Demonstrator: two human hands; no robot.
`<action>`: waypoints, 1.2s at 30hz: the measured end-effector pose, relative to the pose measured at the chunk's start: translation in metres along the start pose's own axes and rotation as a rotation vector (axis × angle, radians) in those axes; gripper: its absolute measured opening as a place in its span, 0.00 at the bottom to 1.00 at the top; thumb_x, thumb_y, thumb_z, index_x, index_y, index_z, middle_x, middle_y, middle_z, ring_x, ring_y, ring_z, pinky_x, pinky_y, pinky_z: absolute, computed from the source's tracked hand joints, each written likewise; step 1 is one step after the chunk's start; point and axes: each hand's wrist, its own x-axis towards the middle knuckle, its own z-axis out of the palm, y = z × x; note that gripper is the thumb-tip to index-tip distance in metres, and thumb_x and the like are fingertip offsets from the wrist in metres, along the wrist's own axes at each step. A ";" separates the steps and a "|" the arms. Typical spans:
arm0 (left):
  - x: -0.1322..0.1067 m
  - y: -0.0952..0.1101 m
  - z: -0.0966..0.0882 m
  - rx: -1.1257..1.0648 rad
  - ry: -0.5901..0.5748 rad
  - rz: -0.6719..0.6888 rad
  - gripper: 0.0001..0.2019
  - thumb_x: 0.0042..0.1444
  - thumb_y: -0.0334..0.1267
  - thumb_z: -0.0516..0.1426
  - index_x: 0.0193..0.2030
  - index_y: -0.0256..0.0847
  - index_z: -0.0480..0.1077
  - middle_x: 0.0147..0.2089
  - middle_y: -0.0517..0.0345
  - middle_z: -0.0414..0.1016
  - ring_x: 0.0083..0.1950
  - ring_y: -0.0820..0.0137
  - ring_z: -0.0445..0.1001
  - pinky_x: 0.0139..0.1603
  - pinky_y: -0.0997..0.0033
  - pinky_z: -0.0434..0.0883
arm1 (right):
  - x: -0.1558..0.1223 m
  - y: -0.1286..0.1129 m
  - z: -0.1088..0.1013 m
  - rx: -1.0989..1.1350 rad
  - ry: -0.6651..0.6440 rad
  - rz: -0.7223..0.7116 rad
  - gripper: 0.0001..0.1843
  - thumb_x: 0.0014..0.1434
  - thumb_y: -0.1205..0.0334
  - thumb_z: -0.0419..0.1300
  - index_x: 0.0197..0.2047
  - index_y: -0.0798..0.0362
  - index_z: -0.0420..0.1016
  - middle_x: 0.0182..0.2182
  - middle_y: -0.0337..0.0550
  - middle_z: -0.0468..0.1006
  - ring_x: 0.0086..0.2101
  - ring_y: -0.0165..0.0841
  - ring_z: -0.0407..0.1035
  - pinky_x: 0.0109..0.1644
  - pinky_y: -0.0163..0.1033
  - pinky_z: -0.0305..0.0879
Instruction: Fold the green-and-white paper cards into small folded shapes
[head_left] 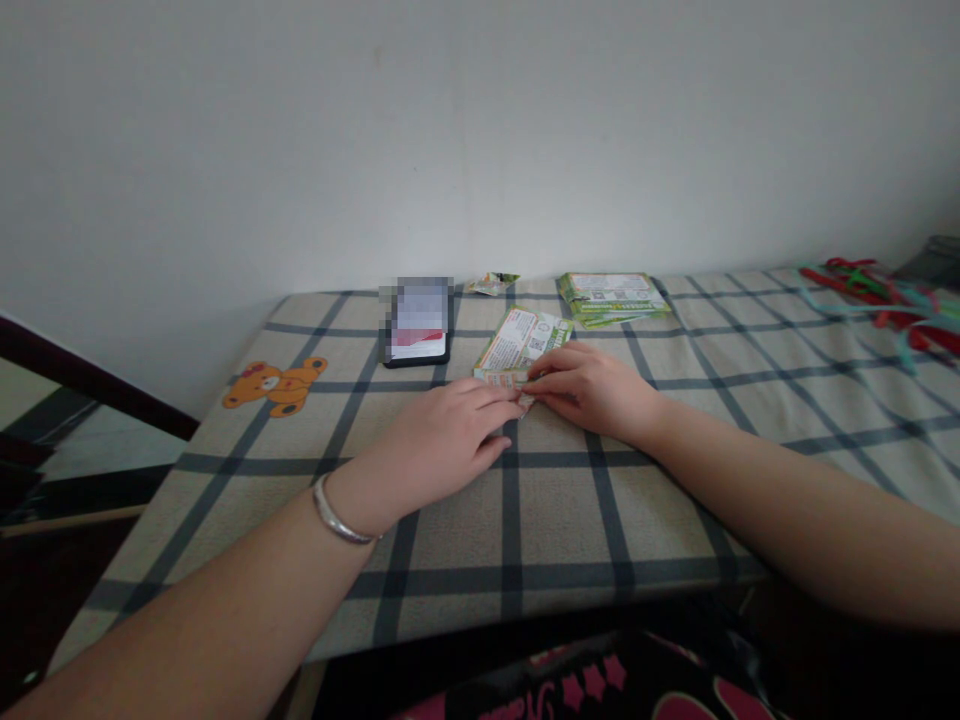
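Note:
A green and white printed paper sheet (519, 346) lies flat on the checked tablecloth (525, 520). My left hand (442, 435), with a silver bracelet on its wrist, rests palm down, its fingertips pressing the sheet's near edge. My right hand (592, 390) meets it from the right, fingers together and pinching the same near edge. The edge appears folded under the fingertips, though the fold itself is hard to make out.
A stack of similar green sheets (613, 297) sits at the back near the wall. A phone (417, 322) lies left of the sheet and a small torn scrap (491, 283) behind it. Red and green strips (885, 295) lie at the far right. A bear print (275, 385) marks the cloth.

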 end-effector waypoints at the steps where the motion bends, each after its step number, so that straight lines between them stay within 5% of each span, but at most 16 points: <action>1: 0.000 0.000 0.000 0.005 -0.003 0.000 0.15 0.62 0.35 0.54 0.55 0.39 0.70 0.59 0.51 0.71 0.60 0.62 0.68 0.62 0.56 0.65 | 0.000 0.000 0.000 -0.002 -0.004 0.002 0.12 0.63 0.64 0.57 0.45 0.51 0.81 0.43 0.47 0.79 0.41 0.37 0.70 0.48 0.44 0.66; 23: 0.000 0.009 0.001 0.109 -0.015 -0.056 0.15 0.64 0.36 0.52 0.55 0.39 0.70 0.61 0.49 0.69 0.63 0.60 0.65 0.64 0.53 0.63 | -0.003 -0.005 -0.007 -0.114 0.040 -0.085 0.12 0.64 0.63 0.55 0.46 0.52 0.80 0.43 0.46 0.79 0.41 0.36 0.69 0.46 0.41 0.66; 36: 0.000 0.009 0.000 0.137 -0.020 -0.044 0.16 0.65 0.38 0.50 0.56 0.37 0.69 0.62 0.47 0.68 0.64 0.58 0.64 0.64 0.52 0.64 | -0.002 -0.019 -0.014 -0.142 -0.074 -0.112 0.11 0.63 0.66 0.54 0.40 0.53 0.79 0.38 0.44 0.80 0.40 0.35 0.70 0.43 0.40 0.64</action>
